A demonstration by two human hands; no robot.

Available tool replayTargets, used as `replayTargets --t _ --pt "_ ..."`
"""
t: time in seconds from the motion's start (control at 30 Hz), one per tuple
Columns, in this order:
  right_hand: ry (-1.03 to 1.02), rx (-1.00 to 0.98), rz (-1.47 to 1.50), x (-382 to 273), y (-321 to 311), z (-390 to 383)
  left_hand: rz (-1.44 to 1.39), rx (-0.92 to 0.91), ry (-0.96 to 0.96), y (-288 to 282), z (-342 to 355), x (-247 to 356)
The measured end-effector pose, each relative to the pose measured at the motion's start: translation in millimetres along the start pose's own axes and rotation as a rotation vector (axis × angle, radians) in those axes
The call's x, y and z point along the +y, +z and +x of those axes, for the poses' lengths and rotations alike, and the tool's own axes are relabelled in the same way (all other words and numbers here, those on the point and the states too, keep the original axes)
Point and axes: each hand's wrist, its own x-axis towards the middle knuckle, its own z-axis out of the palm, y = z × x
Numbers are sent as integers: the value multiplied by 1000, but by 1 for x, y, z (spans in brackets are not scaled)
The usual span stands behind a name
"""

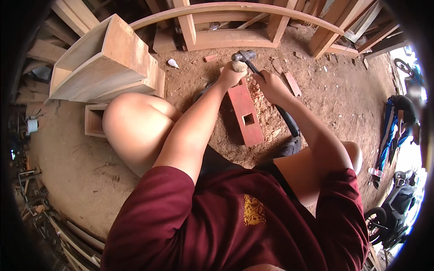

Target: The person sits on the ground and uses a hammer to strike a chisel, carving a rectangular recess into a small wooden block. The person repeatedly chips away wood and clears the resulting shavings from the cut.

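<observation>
My left hand point(230, 77) is closed round a chisel point(239, 67); only the round end of its pale wooden handle shows, and its blade is hidden. Right beside that end lies the head of a hammer point(244, 55); I cannot tell whether they touch. My right hand point(269, 86) grips the hammer's black handle, which seems to run on below my wrist. Under both hands, a reddish wooden beam point(242, 106) rests on the ground between my legs. A square hole is cut through its near part. Its far end is covered by my left hand.
Wood shavings point(262, 104) lie along the beam's right side. A pale wooden box frame point(113, 58) stands at the left. Across the back is a curved wooden frame point(230, 43). A black shoe point(289, 147) is close to the beam. Motorbikes point(393, 212) stand at far right.
</observation>
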Motion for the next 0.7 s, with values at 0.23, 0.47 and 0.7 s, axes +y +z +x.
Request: replayTargets --t 0.23,0.47,0.7 --pt "224 43 183 -39 -34 -18 -233 44 -171 -24 2 0" --pt "-37 321 179 -28 -38 -19 -6 163 1 -5 -7 -4" --pt "4 74 -247 2 9 -31 68 86 -26 28 -10 10"
